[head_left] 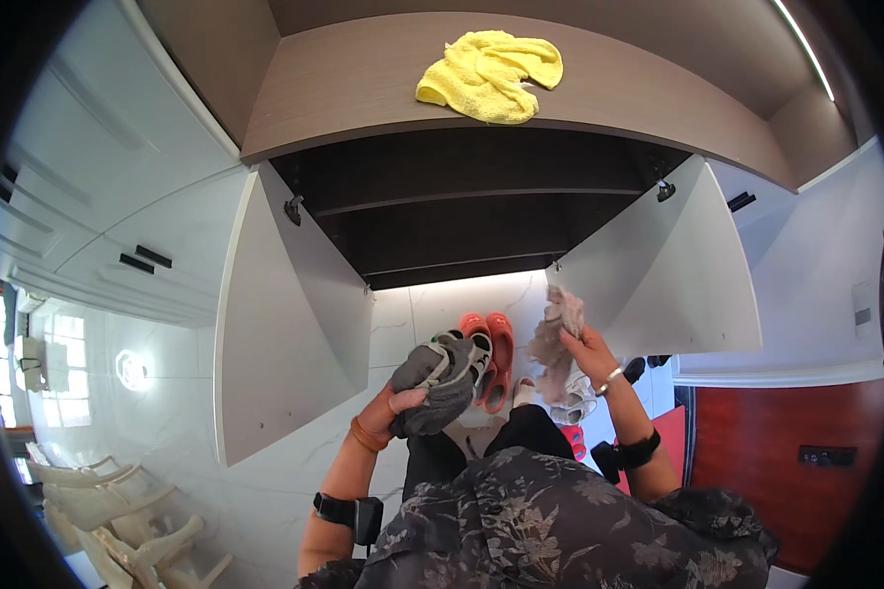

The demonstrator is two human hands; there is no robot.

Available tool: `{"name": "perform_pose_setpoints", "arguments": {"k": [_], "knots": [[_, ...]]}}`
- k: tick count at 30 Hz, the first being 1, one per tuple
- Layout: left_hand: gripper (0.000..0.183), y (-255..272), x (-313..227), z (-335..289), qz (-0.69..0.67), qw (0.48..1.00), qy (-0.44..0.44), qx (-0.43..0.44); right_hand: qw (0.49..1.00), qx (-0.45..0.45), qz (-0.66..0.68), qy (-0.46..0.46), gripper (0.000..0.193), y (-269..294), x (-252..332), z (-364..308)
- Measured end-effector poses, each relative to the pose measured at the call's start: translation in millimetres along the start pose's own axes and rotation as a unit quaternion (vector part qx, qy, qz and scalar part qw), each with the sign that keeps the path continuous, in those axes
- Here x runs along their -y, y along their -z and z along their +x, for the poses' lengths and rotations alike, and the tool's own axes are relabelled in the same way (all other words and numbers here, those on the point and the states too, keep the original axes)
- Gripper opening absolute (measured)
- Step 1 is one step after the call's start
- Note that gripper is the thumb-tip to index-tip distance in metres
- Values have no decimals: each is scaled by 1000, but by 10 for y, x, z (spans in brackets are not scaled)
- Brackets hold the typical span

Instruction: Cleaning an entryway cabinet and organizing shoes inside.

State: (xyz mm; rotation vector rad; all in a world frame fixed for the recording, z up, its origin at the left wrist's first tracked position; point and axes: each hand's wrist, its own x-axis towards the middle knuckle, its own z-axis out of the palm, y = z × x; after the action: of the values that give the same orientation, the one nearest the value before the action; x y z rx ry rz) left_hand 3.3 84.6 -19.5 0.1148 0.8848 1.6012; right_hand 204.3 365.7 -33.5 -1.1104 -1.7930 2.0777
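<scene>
While left grip point(389, 408) clasps grey bundle point(436, 402) | right grip point(591, 357): cloth point(554, 346) hanging leftward

On brown ledge point(344, 83), upper centre: crumpled yellow cloth point(486, 79). On pale tiled floor point(393, 319): coral shoes point(502, 339). Lower left: cream chairs point(118, 506). Upper right: lit strip point(805, 49).

Left of the coral shoes point(502, 344) I can't see the fingers of the left hand point(404, 401) behind the grey bundle point(442, 393), right of them the blurred pinkish rag point(557, 339) partly covers white shoes point(580, 404), and far left pale chairs point(90, 480) get cropped.
</scene>
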Motion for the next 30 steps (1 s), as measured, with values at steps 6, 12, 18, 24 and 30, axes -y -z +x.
{"name": "perform_pose_setpoints", "arguments": {"k": [6, 12, 18, 24, 30], "knots": [[97, -115, -255, 180, 175, 982, -63, 23, 970, 164, -172, 44, 27, -429, 384, 239], [49, -704, -126, 553, 180, 983, -12, 39, 954, 289, -55, 57, 27, -702, 783, 376], [25, -882, 83, 916, 165, 971, -123, -118, 943, 101, -264, 178, 40, -242, 257, 718], [44, -733, 317, 1200, 81, 991, -4, -106, 968, 231, 32, -96, 47, -445, -68, 339], [54, -395, 152, 1520, -3, 989, 47, -140, 961, 79, 165, -208, 42, -240, -344, 534]]}}
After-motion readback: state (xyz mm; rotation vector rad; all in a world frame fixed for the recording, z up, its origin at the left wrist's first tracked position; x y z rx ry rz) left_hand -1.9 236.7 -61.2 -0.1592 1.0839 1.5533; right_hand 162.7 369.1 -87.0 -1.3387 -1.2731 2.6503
